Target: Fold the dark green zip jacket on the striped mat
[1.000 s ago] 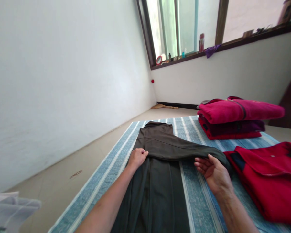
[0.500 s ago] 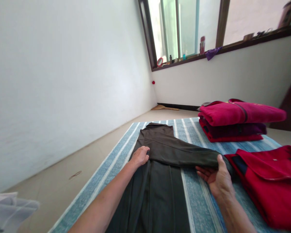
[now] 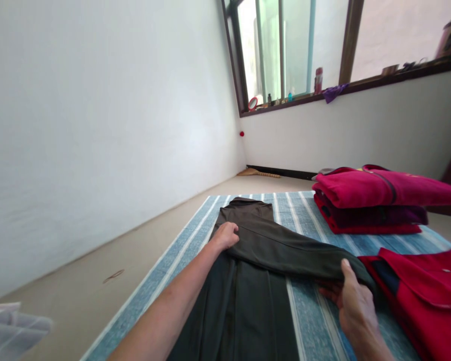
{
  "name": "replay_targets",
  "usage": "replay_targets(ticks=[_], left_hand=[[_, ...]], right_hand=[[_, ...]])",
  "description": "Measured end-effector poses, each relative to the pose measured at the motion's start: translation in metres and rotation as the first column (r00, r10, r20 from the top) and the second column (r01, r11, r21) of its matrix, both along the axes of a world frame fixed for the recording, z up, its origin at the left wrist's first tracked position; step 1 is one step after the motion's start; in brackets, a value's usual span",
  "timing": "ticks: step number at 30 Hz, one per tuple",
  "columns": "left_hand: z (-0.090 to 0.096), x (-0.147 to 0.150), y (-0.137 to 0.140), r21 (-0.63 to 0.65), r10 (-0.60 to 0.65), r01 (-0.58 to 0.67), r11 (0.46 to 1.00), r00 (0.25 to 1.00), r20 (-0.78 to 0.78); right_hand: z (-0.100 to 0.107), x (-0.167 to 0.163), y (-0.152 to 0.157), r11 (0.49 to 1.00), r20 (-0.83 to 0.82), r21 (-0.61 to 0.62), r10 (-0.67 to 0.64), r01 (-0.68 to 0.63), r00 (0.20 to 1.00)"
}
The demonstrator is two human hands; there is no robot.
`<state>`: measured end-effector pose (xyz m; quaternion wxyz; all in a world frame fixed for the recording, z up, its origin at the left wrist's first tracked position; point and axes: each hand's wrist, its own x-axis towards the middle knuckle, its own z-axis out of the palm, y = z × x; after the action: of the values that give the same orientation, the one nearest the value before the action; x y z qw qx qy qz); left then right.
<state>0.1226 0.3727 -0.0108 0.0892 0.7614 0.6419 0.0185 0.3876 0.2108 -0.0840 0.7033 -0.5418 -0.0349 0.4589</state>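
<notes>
A dark jacket [image 3: 248,301] lies lengthwise on the blue striped cloth, its collar at the far end. One sleeve [image 3: 285,248] stretches across the jacket to the right, past its side. My left hand [image 3: 226,236] presses on the jacket by the shoulder, fingers curled in on the fabric at the sleeve's near edge. Close to the cuff end, my right hand [image 3: 355,303] grips the sleeve, thumb on top and fingers underneath. The sleeve's far tip hangs beside a folded red garment [image 3: 432,296].
Folded pink, purple and red clothes form a stack [image 3: 376,188] on the striped cloth [image 3: 296,205] at the back right. A white wall [image 3: 116,110] runs along the left. Small bottles and a purple rag [image 3: 332,94] rest on the windowsill. Something whitish [image 3: 15,328] shows at lower left.
My right hand has moved a little right and nearer to me, with the sleeve slanting down more. My left hand keeps its place on the jacket. The view has tilted slightly up.
</notes>
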Motion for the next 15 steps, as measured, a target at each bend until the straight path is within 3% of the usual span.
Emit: replay_targets(ticks=[5,10,15], left_hand=[[-0.012,0.03,0.041,0.139,0.148,-0.158,0.978,0.985,0.084],[-0.035,0.048,0.075,0.239,0.329,-0.352,0.905,0.935,0.131],[-0.056,0.048,0.093,0.3,0.381,-0.408,0.862,0.913,0.146]], right_hand=[[0.003,-0.001,0.0,0.995,-0.143,0.102,-0.004,0.018,0.99],[0.011,0.003,-0.001,0.987,-0.313,0.145,-0.021,0.07,0.949],[-0.016,0.019,-0.001,0.991,-0.409,0.123,0.009,0.045,0.912]])
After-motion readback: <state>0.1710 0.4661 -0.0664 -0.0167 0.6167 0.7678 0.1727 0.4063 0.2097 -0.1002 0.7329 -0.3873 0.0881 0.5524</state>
